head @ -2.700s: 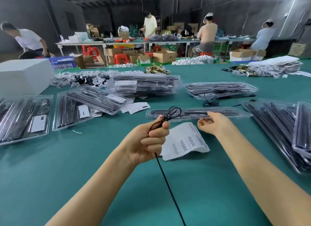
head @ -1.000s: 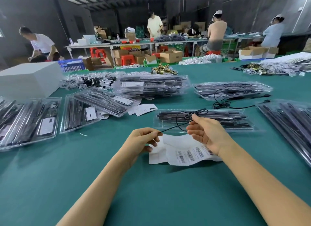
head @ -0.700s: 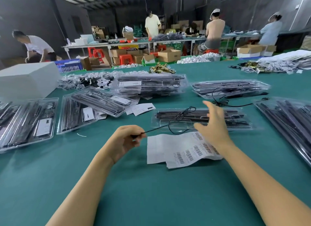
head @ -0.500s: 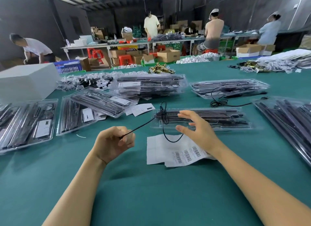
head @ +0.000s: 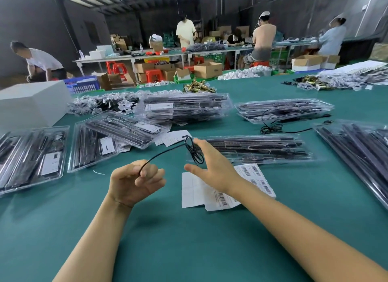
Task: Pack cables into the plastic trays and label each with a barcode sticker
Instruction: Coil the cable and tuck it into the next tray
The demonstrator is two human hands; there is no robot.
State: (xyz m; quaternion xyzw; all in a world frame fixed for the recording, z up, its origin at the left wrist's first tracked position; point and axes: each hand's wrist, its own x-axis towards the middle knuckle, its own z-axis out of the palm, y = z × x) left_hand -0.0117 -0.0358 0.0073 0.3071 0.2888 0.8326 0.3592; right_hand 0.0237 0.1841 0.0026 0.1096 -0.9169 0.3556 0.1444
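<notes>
The left hand (head: 134, 182) is raised above the green desk (head: 189, 250) with its fingers curled, pinching one end of a thin black cable (head: 168, 152) between thumb and fingertips. The cable runs up and to the right from this grip and ends in a small bundle of loops just beside the right hand (head: 212, 166). The right hand is released: its fingers are extended and spread, thumb pointing left, and the loops hang at its fingertips; whether the fingers actually touch the loops cannot be determined. Directly behind the right hand lies a clear plastic tray (head: 262, 149), flat on the desk, already holding long black cable parts. Under the right wrist, sheets of barcode stickers (head: 212, 194) lie loose on the desk, overlapping one another. To the left, further filled trays (head: 117, 132) are laid out, some overlapping, each carrying a white label. A stack of trays (head: 184, 107) stands behind them, and another tray stack (head: 283, 109) sits at the right rear with a loose black cable (head: 279, 128) coiled in front of it. A white box (head: 31, 105) occupies the far left of the desk.
</notes>
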